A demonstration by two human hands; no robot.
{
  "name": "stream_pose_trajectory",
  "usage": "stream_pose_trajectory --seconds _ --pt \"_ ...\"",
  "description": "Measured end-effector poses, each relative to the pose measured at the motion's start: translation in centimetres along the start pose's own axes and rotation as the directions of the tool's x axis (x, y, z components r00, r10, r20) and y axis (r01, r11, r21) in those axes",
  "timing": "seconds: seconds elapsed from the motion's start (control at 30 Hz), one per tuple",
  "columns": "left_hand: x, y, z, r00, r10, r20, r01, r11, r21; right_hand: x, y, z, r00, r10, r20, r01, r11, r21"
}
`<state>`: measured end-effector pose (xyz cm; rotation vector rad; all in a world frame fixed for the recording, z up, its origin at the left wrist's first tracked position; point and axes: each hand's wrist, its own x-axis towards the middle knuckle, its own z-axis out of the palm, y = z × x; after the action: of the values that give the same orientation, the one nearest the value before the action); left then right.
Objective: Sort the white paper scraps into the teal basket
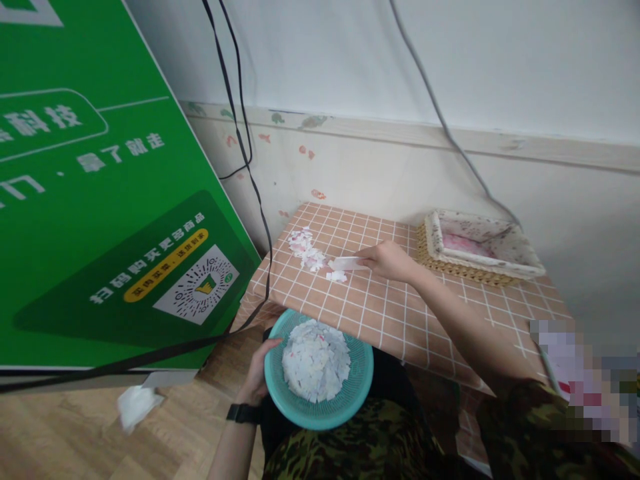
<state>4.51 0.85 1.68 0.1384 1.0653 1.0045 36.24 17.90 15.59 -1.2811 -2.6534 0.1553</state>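
My left hand point(259, 370) grips the left rim of a round teal plastic colander point(364, 373), held just below the table's front edge. Inside it is a heap of small white paper scraps point(317, 363), with a few pink bits. Over the table, my right hand point(391, 261) pinches a flat white strip point(349, 263) whose exact kind I cannot make out. The strip's far end touches or hovers over loose paper scraps point(306, 250), which lie in a trail toward the table's back left corner.
A brown checked cloth covers the table point(385, 300). At its back right stands a wicker basket point(463, 270) with a floral lining and something pink inside. A large green panel point(125, 200) rises at left, with a black cable point(257, 193) hanging beside it. White crumpled material point(137, 405) lies on the floor.
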Motion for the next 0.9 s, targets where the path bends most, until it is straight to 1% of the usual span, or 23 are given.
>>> stream_pose_trajectory --seconds 0.1,0.13,0.23,0.3,0.4,0.5,0.57,0.67,0.77,0.9 --pt "0.3 -0.1 -0.3 1.0 0.008 -0.015 -0.007 1.0 0.026 0.2 -0.8 -0.2 0.999 0.027 -0.026 -0.027 1.0 -0.009" --pt "0.4 -0.1 -0.4 1.0 0.007 -0.027 -0.006 0.999 0.035 0.2 -1.0 -0.3 1.0 0.017 -0.021 -0.017 1.0 -0.004" --pt "0.5 -0.1 -0.5 0.998 -0.008 -0.056 0.01 0.999 0.038 -0.1 -1.7 -0.7 0.997 -0.072 0.038 0.069 0.995 0.078" --pt "0.4 0.0 -0.5 0.998 -0.011 -0.061 0.012 1.0 0.019 -0.5 -2.0 -0.9 0.992 -0.109 0.055 0.101 0.986 0.129" --pt "0.2 0.1 -0.3 0.997 0.016 -0.075 -0.016 1.0 -0.001 -1.4 -2.1 -1.1 0.994 -0.104 0.032 0.098 0.983 0.154" --pt "0.1 0.2 -0.2 0.998 0.019 -0.052 -0.019 1.0 -0.002 -2.5 -1.9 -1.3 0.993 -0.101 0.067 0.09 0.985 0.147" --pt "0.1 0.2 -0.3 1.0 -0.006 -0.023 0.006 1.0 -0.003 -3.1 -1.6 -1.7 0.992 -0.082 0.092 0.072 0.992 0.106" --pt "0.2 0.1 -0.3 0.999 -0.033 -0.015 0.033 0.999 -0.006 -3.9 -1.5 -2.6 0.997 -0.039 0.061 0.037 0.999 0.037" --pt "0.1 0.1 -0.1 0.999 -0.026 -0.037 0.027 1.0 0.003 -4.6 -2.2 -2.8 0.999 -0.024 0.025 0.023 0.999 0.04" --pt "-0.2 0.1 0.3 1.0 -0.001 -0.026 0.002 1.0 0.006 -5.3 -3.7 -1.8 0.997 -0.056 0.048 0.051 0.993 0.109"
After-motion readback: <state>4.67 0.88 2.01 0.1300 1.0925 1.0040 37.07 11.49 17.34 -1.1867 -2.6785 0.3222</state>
